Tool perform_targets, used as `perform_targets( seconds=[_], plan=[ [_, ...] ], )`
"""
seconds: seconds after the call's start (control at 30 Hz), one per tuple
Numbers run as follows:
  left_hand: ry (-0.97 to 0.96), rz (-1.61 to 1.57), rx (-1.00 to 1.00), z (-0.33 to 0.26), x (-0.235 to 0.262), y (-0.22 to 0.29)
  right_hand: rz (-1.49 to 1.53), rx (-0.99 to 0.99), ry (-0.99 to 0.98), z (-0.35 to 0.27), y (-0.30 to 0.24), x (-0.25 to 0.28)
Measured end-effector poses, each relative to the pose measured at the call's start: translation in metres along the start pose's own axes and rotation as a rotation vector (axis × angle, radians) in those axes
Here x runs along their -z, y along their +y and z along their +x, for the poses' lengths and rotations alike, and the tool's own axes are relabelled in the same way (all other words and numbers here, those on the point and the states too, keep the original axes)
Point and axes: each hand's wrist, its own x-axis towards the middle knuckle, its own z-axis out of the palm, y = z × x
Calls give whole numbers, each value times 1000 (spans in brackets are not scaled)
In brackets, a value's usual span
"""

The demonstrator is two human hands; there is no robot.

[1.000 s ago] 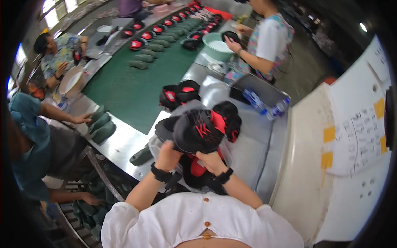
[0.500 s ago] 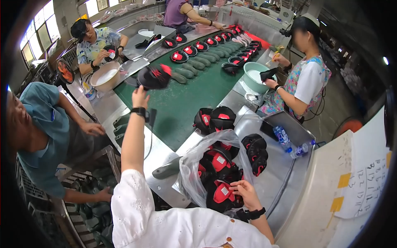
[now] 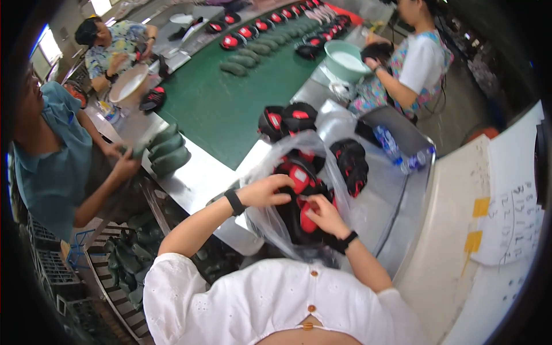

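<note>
A clear plastic bag [image 3: 261,221] full of black shoe uppers with red linings lies at the near corner of the metal table. My left hand [image 3: 267,191] is over the bag's left side, thumb and fingers apart, nothing held. From the right, my right hand [image 3: 326,217] reaches in, its fingers closed at the edge of a red-lined shoe upper [image 3: 308,221]; its fingertips are partly blurred. Another shoe upper [image 3: 299,177] shows its red lining just beyond. Two shoe uppers [image 3: 286,119] sit behind the bag, and more black uppers [image 3: 349,164] lie to its right.
Green shoe lasts [image 3: 168,150] stand on the left table corner, beside a co-worker [image 3: 54,155] handling another. A green belt [image 3: 210,109] carries lasts and uppers. Co-workers sit by a pale bowl [image 3: 129,85] and a green basin [image 3: 345,62]. Bottles [image 3: 388,144] lie at right.
My left hand has come back from over the belt to the bag and let go of a shoe upper, which now lies by the pale bowl. The left co-worker has lifted a last.
</note>
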Motion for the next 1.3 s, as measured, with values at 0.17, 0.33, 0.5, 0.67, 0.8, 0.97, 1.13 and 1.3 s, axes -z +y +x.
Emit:
perform_targets(
  seconds=[0.17, 0.33, 0.5, 0.67, 0.8, 0.97, 1.13, 1.3],
  plan=[
    [-55, 468, 12, -42, -36, 35, -68, -40, -24, 6, -21, 12],
    [-50, 561, 203, -89, -48, 14, -270, 88, 11, -12, 47, 25],
    [-78, 409, 627, -60, -50, 25, -595, -23, -33, -5, 23, -2],
    [173, 589, 419, -19, -62, -20, -503, -4, -257, 29, 24, -14],
    [-41, 415, 403, -31, -50, -21, 195, 177, -175, 17, 32, 31],
    [-65, 190, 317, -38, -52, 3, 1402, 370, 108, -12, 8, 69],
    [414, -26, 372, -28, -13, 37, 1628, 455, 62, -30, 7, 71],
    [703, -1195, 249, -35, -6, 32, 1502, 390, 222, -28, 25, 65]
  ],
)
